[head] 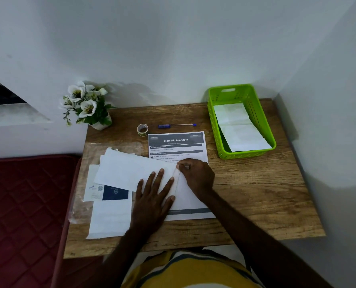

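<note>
Starting at the far left, we are looking at a dark red quilted mattress (27,204) lying beside the wooden table (256,194). At the table's back left corner a pot of white flowers (85,104) is standing against the wall. Nearer the front we are seeing a clear plastic sleeve (79,206) lying flat, with a small card (115,193) that is partly dark blue and a few white sheets (110,219) resting on it.

Over these the white envelope (127,171) is lying at a slant, its right end reaching onto the printed sheet (176,142) in the middle of the table. The left hand (154,198) is pressing down flat on the right part of the envelope, with its fingers straight and spread and grasping nothing.

Behind the envelope, a roll of tape (142,129) is sitting near the back. Just to its right a blue pen (177,125) is lying crosswise above the printed sheet.

The right hand (198,177) is resting just beside the left one. Its fingers are curling in and pinching the top corner of the narrow strip along the envelope's right end.

Farther right, a green basket (214,113) is standing at the back right corner, holding folded white paper (239,127).
</note>
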A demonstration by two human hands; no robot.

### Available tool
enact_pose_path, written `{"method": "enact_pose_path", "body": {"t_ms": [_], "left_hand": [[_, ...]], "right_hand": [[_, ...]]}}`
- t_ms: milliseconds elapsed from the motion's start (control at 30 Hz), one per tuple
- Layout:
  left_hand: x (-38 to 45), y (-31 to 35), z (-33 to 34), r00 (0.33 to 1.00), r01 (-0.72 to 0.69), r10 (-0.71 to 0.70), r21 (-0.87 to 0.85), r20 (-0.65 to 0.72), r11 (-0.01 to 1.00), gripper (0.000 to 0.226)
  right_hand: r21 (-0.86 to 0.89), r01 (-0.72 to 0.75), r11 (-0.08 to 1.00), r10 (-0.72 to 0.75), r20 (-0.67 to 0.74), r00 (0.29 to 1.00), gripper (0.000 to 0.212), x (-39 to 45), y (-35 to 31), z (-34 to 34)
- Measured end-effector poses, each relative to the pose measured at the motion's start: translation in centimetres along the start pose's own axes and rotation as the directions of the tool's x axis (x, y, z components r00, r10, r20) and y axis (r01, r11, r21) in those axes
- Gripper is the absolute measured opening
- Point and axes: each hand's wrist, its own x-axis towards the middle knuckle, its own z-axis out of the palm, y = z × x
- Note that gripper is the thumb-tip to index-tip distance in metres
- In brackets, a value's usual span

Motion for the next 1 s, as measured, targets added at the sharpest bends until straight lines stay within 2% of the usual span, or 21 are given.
{"method": "enact_pose_path", "body": {"t_ms": [133,300,400,567,700,900,1000], "left_hand": [[0.0,0.1,-0.1,1.0,-0.001,0.001,-0.012,-0.003,1.0,0.065],[0.1,0.2,-0.5,1.0,-0.002,0.003,-0.032,0.006,0.999,0.064],[0.5,0.1,-0.8,0.999,0.011,-0.015,-0.092,-0.033,0.996,0.057],[2.1,-0.7,-1.5,0.982,0.035,-0.07,-0.191,-0.178,0.981,0.048],[4.4,-1.7,-2.6,0.967,0.023,-0.079,-0.228,-0.241,0.973,0.047],[8.2,-1.9,-4.0,0.998,-0.004,-0.005,-0.131,-0.07,0.991,0.064],[9.5,-2.0,-4.4,0.999,-0.034,0.029,-0.139,-0.041,0.99,0.065]], "right_hand": [[-0.003,-0.057,0.998,0.057,-0.006,0.998,0.021,0.2,-0.7,-0.1],[-0.024,-0.016,1.0,0.016,0.001,1.0,0.02,-1.1,-0.1,0.1],[-0.098,0.1,0.99,-0.098,0.027,0.995,0.024,-2.9,0.9,0.2],[-0.131,0.318,0.939,-0.316,0.038,0.948,0.033,-4.9,2.1,0.7],[-0.143,0.359,0.922,-0.358,0.031,0.933,0.032,-5.1,2.2,0.5],[-0.113,0.355,0.928,-0.354,0.027,0.935,0.035,-5.2,2.0,0.4],[-0.154,0.351,0.924,-0.351,0.023,0.936,0.032,-5.2,2.3,0.8]]}}
